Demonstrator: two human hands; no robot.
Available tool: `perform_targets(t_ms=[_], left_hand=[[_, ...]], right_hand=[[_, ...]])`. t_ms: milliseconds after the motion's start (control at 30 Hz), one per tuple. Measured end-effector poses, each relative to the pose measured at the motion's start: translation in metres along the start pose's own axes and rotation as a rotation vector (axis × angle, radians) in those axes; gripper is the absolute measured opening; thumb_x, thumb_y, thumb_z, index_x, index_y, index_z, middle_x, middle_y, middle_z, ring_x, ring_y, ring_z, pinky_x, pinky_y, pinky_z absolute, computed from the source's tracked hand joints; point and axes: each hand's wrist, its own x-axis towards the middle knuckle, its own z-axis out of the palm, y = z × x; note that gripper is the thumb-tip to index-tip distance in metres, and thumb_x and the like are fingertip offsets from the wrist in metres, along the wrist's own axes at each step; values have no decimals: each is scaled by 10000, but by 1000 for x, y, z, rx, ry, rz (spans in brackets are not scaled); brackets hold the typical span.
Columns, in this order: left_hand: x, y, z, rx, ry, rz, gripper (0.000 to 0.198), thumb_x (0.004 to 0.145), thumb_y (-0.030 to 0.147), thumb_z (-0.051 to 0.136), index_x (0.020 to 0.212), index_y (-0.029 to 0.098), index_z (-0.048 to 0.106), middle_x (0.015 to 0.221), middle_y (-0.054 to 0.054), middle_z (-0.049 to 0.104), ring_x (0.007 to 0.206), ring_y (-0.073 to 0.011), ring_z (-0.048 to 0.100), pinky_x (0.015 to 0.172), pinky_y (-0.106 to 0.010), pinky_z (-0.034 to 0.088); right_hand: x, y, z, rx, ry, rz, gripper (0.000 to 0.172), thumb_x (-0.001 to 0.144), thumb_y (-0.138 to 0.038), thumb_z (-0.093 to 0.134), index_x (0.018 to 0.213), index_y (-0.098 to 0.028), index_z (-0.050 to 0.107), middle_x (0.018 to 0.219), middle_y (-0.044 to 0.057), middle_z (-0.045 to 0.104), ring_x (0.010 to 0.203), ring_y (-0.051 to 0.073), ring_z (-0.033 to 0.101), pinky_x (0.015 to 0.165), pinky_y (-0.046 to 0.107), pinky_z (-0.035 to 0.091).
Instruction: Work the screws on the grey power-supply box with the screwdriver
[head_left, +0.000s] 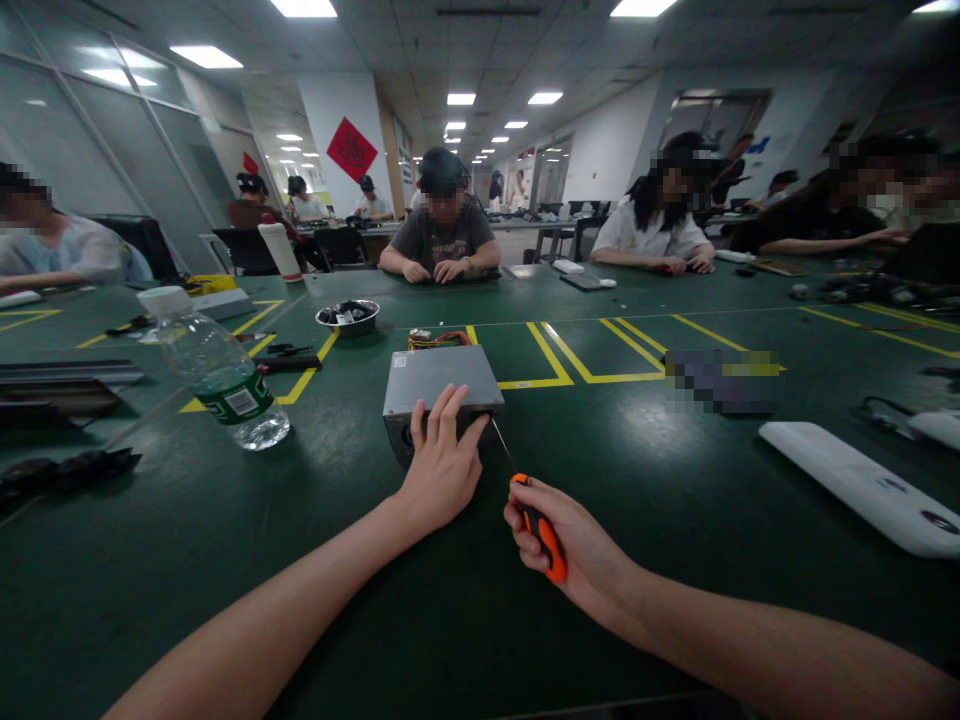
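Observation:
A grey metal computer power supply (444, 372) lies on the green table, its fan side facing me and partly covered by my hand. My left hand (442, 465) rests on it with fingers spread over the top and front edge, the thumb near the right front corner. In my right hand (559, 530) is a screwdriver (541, 530) with an orange and black handle, gripped in wrapped fingers. Its thin shaft points up and left, and the tip meets the front face near that corner. Whether a screw sits there is too small to tell. Coloured cables (441, 340) bunch behind the unit.
Left of the unit, a water bottle (225, 375) stands tilted in view, and a metal bowl (348, 317) holds dark parts. To the right lies a long white device (862, 485). Yellow tape (555, 355) marks the green tabletop (660, 480). Several people sit around it.

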Motion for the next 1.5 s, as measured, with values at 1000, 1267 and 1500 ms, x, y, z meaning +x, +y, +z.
perform_targets(t_ms=[1000, 1267, 1500], left_hand=[[-5, -20, -5, 115, 51, 107, 396, 762, 118, 500, 1144, 216, 534, 1343, -157, 346, 1286, -291, 281, 1027, -511, 204], [-5, -20, -7, 105, 38, 106, 366, 764, 129, 503, 1119, 206, 548, 1337, -156, 358, 1281, -288, 292, 1033, -497, 206], [-6, -20, -6, 52, 72, 76, 288, 786, 138, 471, 1061, 174, 553, 1326, -156, 387, 1258, -280, 328, 1028, -491, 226]], right_hand=[[6, -7, 12, -76, -51, -65, 222, 748, -344, 610, 760, -193, 448, 628, -43, 504, 471, 40, 402, 437, 173, 251], [7, -3, 10, -117, -30, -54, 225, 744, -354, 606, 764, -195, 448, 628, -45, 500, 478, 48, 414, 444, 183, 264], [-3, -3, 9, -151, -37, -33, 249, 733, -376, 609, 744, -192, 442, 618, -46, 501, 466, 47, 405, 436, 186, 253]])
